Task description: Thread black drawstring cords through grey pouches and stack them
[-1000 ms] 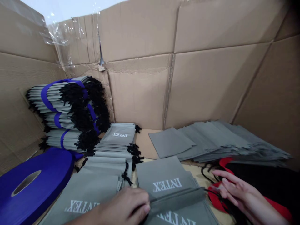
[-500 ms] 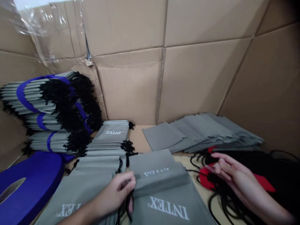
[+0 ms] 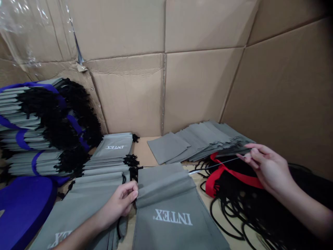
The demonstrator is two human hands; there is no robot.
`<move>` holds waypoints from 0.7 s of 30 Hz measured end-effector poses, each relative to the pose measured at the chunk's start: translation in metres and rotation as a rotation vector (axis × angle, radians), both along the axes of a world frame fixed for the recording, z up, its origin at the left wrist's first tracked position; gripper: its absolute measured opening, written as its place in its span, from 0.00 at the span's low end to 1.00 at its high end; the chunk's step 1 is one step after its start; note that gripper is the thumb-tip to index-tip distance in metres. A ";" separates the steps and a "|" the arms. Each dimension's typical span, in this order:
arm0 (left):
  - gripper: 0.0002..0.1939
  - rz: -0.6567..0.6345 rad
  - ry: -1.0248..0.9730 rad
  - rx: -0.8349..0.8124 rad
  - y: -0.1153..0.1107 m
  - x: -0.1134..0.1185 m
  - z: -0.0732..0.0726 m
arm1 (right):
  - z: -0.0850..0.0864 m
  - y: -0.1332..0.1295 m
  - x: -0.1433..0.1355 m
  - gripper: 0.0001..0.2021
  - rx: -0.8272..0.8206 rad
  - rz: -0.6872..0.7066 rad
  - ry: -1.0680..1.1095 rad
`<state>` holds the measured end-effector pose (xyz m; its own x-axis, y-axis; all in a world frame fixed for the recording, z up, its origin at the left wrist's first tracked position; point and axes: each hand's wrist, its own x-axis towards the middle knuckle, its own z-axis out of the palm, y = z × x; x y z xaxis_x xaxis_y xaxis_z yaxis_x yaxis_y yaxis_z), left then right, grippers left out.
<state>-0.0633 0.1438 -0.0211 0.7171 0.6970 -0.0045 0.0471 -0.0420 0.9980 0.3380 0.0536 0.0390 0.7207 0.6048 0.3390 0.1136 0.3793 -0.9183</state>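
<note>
The left hand [image 3: 122, 201] pinches the folded top hem of the grey INTEX pouch [image 3: 171, 211], soft, light cloth best gripped at that hem. Right of the pouch, the right hand [image 3: 267, 166] pinches a thin threading rod [image 3: 215, 166] above the black cords [image 3: 244, 208]

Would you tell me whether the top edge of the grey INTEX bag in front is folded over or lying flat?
Folded over: the left hand pinches the grey INTEX bag at its top corner, where a doubled flap lies across it.
</note>
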 end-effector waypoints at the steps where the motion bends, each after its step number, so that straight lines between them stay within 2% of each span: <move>1: 0.23 -0.001 0.006 0.006 0.000 0.001 0.000 | 0.000 0.000 0.002 0.08 0.006 -0.016 0.021; 10: 0.24 -0.008 0.096 0.054 -0.003 0.003 0.002 | 0.003 -0.002 0.011 0.06 0.100 -0.167 0.044; 17: 0.24 0.006 0.170 0.141 -0.005 0.004 0.000 | 0.005 -0.010 0.032 0.08 0.166 -0.284 -0.035; 21: 0.25 0.015 0.188 0.137 -0.004 0.005 -0.001 | 0.002 -0.010 0.046 0.07 0.205 -0.342 -0.046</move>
<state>-0.0588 0.1400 -0.0223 0.7024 0.7106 -0.0415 0.2332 -0.1747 0.9566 0.3843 0.0432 0.0414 0.8500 0.2491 0.4642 0.3044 0.4871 -0.8186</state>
